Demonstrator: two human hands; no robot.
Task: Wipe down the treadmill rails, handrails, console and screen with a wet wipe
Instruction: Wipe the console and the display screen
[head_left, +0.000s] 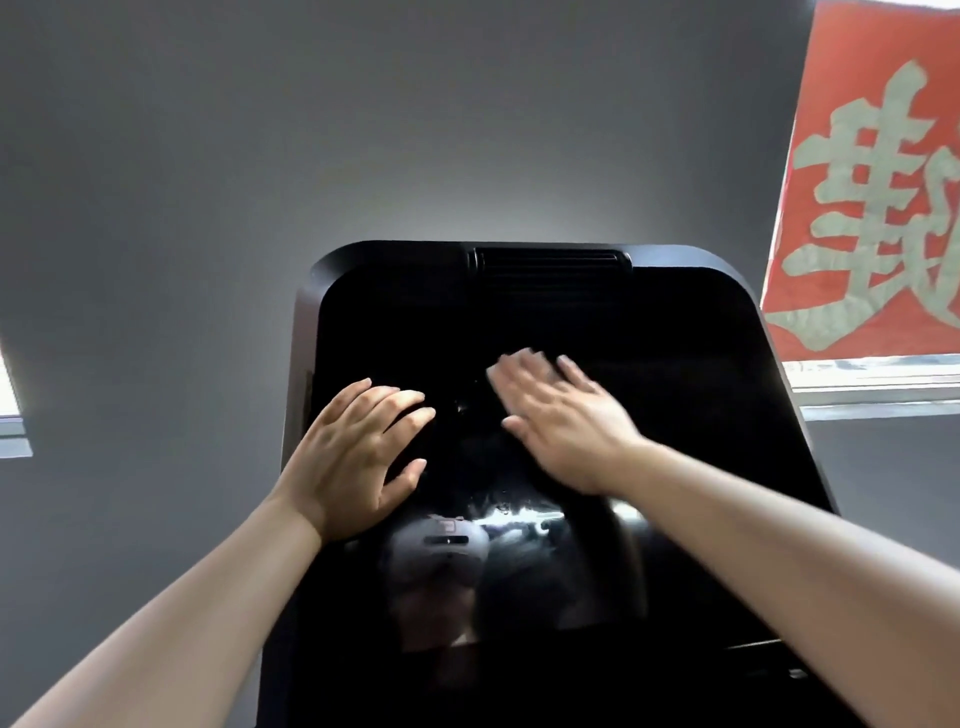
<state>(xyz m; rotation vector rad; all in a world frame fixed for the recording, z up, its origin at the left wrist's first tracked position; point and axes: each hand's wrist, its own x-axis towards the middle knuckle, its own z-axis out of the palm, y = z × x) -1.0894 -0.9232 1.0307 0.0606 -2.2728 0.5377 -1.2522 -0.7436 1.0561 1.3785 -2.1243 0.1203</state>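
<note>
The treadmill's black glossy screen (675, 415) fills the middle of the view, tilted up toward me. My left hand (358, 457) lies flat on its left part with the fingers spread. My right hand (561, 415) presses flat on the screen's middle, blurred by motion. A pale edge at its fingertips looks like the wet wipe (501, 371), mostly hidden under the palm. Wet streaks shine on the glass below both hands.
A vent slot (550, 260) runs along the console's top edge. A grey wall (208, 182) stands behind it. A red banner with pale characters (872, 197) hangs at the upper right above a bright window sill (878, 387).
</note>
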